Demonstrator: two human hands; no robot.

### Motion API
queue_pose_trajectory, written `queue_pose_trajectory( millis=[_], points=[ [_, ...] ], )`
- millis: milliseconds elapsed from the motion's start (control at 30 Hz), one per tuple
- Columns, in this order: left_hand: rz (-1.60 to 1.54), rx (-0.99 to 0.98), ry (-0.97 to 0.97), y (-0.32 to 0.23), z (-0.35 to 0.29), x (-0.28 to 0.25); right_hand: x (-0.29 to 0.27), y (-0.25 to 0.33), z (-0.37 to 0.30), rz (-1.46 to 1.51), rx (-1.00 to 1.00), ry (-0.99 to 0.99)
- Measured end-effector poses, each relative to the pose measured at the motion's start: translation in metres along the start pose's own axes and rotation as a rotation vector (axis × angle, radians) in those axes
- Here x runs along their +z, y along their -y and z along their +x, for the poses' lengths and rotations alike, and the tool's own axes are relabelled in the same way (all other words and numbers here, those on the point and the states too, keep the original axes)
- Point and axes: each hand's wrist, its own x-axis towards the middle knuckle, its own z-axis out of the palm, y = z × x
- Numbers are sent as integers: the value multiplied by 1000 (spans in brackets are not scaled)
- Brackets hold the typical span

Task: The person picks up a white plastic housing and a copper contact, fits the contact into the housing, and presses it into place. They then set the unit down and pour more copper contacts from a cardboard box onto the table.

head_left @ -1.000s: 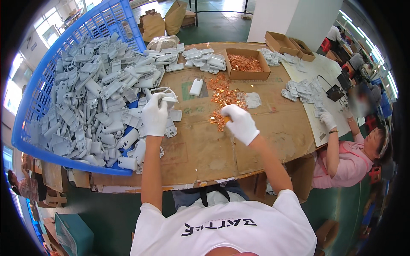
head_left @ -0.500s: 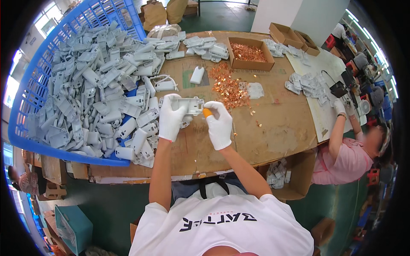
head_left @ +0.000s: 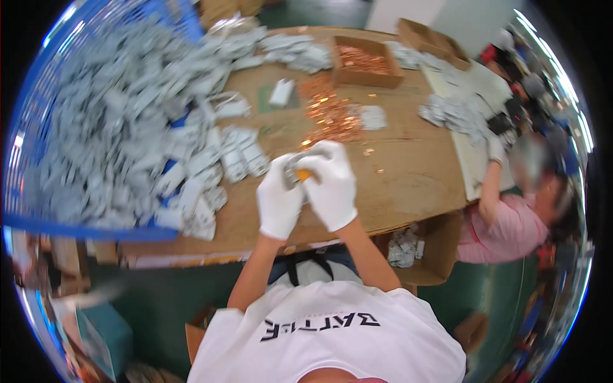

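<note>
Grey part was pinched between both gloved hands, left hand and right hand, mid-frame; steadying it square should help seat the copper piece.

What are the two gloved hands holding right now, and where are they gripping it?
A small grey part, pinched between left hand and right hand; an orange piece shows between them. Exact grip hidden.
</note>
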Motion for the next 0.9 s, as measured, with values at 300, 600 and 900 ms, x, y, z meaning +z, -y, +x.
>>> queue_pose_trajectory(
  millis=[300,600,900],
  points=[
    [55,68,28,2,-23,27,-18,-11,-28,-28,96,91],
    [81,186,353,-2,-53,48,-61,-7,-80,-85,573,109],
    [189,185,568,13,-67,48,-69,-16,-101,-120,660,397]
  ],
)
